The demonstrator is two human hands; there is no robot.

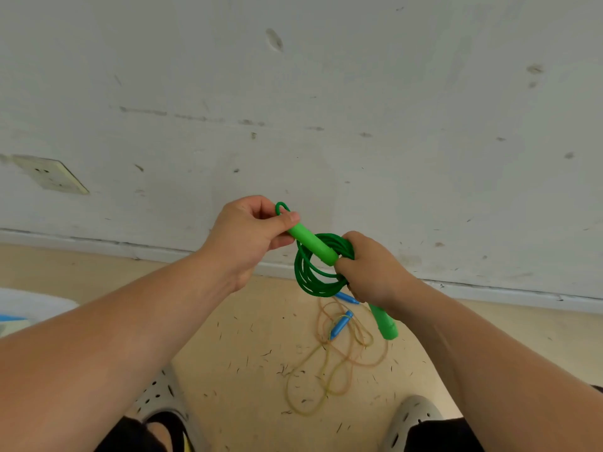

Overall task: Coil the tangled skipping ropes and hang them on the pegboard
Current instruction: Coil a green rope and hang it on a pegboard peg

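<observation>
A green skipping rope [310, 272] is wound into a coil and held up in front of the wall. My right hand [372, 272] grips the coil together with one green handle [386, 322], which sticks out below the fist. My left hand [248, 236] pinches the top of the other green handle [313, 244], where a small loop of rope shows; this handle lies across the coil. On the floor below, a thin yellowish rope [326, 370] with blue handles [341, 324] lies tangled. No pegboard is in view.
A scuffed white wall [293, 109] fills the upper view, with a socket plate [49, 174] at the left and a skirting line along the floor. My two feet in grey perforated clogs [411, 419] stand on the beige floor. A pale object lies at the left edge.
</observation>
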